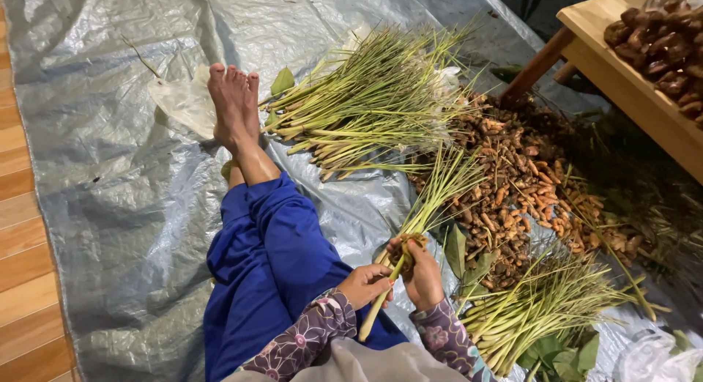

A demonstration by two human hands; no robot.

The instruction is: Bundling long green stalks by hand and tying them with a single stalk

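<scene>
Hands meet just below the middle of the view, at about five o'clock from centre. Left hand (364, 283) curls its fingers around the lower part of a small bunch of lemongrass stalks (428, 202), thumb and fingers pressed closed on the pale stems, whose cut ends stick out toward seven o'clock. Right hand (422, 271) sits just beside it at three o'clock, fingers bent and pinching a brownish root clump (407, 249) against the same stems. From the hands the green tops fan out toward one o'clock.

Legs in blue trousers (267, 268) stretch toward eleven o'clock, with bare feet (234, 104) crossed on a grey plastic tarp (110, 155). At twelve o'clock from the hands lies a large lemongrass pile (373, 96); at two o'clock, touching that pile's edge, spreads a heap of orange-brown turmeric roots (520, 184). At four o'clock rests a second lemongrass bundle (542, 301), with green leaves (564, 353) under its butt ends. A wooden bench (630, 82) at the upper right corner carries dark brown fruits (663, 41). Wooden floorboards (22, 265) run along the nine o'clock edge
</scene>
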